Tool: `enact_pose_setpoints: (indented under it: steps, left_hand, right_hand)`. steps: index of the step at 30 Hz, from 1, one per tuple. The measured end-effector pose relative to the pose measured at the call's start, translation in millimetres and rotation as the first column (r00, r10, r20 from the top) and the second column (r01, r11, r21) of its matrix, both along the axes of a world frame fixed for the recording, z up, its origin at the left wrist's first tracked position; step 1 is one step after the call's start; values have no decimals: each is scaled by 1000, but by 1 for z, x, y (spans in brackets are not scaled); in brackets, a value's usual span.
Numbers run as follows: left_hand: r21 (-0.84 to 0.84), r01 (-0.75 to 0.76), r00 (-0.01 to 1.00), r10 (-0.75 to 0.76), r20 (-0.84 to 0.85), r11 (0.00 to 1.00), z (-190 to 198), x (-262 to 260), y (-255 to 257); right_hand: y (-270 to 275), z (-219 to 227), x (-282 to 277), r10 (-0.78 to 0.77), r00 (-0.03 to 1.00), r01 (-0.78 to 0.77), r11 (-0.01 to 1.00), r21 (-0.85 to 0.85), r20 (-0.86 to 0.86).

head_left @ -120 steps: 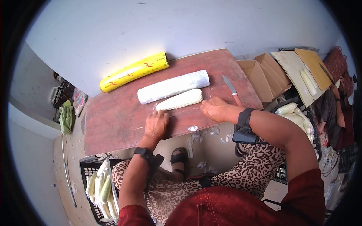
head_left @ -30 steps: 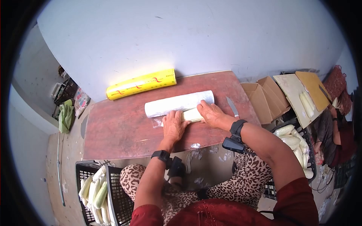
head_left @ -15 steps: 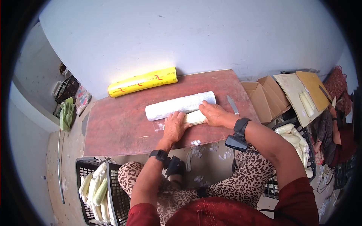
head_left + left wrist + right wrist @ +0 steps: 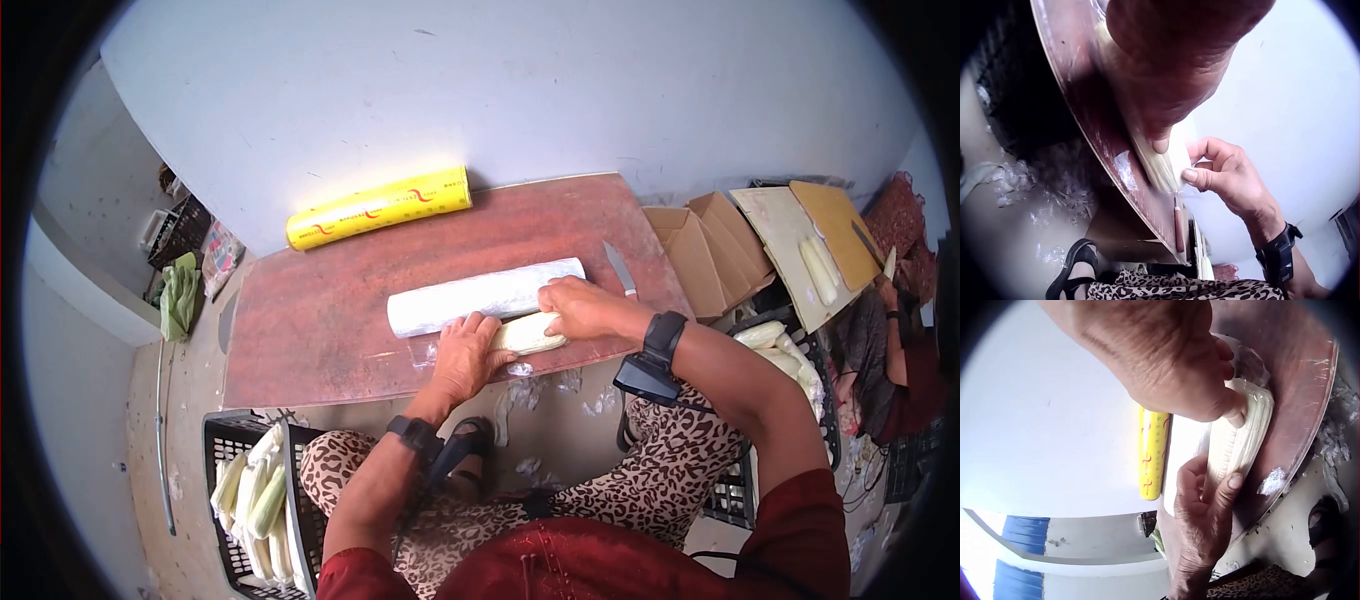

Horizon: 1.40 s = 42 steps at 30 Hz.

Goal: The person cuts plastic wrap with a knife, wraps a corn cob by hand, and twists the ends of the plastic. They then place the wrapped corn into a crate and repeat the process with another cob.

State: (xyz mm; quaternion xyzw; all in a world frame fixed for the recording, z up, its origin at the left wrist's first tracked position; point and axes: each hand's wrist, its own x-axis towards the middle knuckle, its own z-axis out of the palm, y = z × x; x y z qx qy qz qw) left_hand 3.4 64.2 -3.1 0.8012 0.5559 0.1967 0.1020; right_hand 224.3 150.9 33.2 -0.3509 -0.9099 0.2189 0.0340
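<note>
A pale ear of corn in its inner husk (image 4: pixel 528 334) lies near the table's front edge, clear film shining over it in the right wrist view. Around its left part curls my left hand (image 4: pixel 464 355), the thumb on the near side. My right hand (image 4: pixel 580 308) grips the right end, its thumb pressing on the husk (image 4: pixel 1244 428). Right behind the corn, alongside it, is a white roll of cling film (image 4: pixel 490 295). A flap of clear film (image 4: pixel 425 352) sticks out beside my left hand.
A knife (image 4: pixel 620 268) lies at the table's right. Behind is a yellow printed roll (image 4: pixel 380 208) by the wall. Black crates of corn stand left (image 4: pixel 305 470) and right, near a cardboard box (image 4: pixel 715 255). Film scraps litter the floor; another person works at far right.
Four seconds ago my hands were at the two ends of the exposed corn; now they grip round it. Over the last second corn, hands and white roll have come nearer the table's front edge.
</note>
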Motion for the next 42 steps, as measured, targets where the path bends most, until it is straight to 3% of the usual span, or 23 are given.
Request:
enact_pose_setpoints:
  steps: [5, 11, 17, 18, 21, 22, 25, 28, 32, 35, 42]
  left_hand:
    - [-20, -13, 1000, 13, 16, 1000, 0, 1, 1]
    - [-46, -23, 999, 24, 31, 999, 3, 2, 2]
    - [-7, -35, 998, 36, 42, 999, 4, 2, 8]
    - [14, -46, 999, 46, 9, 999, 7, 3, 8]
    - [-19, -79, 997, 80, 13, 997, 3, 2, 13]
    - [-45, -91, 995, 92, 30, 995, 0, 1, 15]
    - [-85, -56, 995, 63, 81, 995, -6, -6, 21]
    - [-193, -46, 991, 69, 113, 980, -5, -8, 24]
    - [-213, -21, 979, 63, 193, 977, -6, -11, 25]
    - [-252, -17, 982, 64, 180, 968, -3, -12, 26]
    - [-312, 49, 990, -4, 141, 949, -8, -18, 31]
  right_hand:
    - [9, -2, 1, 28, 1000, -28, 1000, -10, 8]
    - [3, 22, -7, -70, 983, 94, 986, -137, 172]
    - [18, 11, -6, -249, 968, 246, 966, -73, -30]
    - [16, 11, -8, -300, 945, 301, 954, -19, -128]
    - [14, 15, -12, -381, 909, 416, 835, 360, -168]
    - [16, 11, -11, -360, 913, 406, 750, 522, -193]
    - [22, 15, -7, -188, 952, 266, 900, 345, -243]
    - [6, 7, -16, 79, 974, -12, 955, 296, -214]
    - [-18, -6, -25, 217, 968, -240, 945, 221, 123]
    - [-16, -26, -25, 162, 972, -213, 916, 340, 171]
    - [-13, -16, -29, 116, 962, -146, 983, 110, 246]
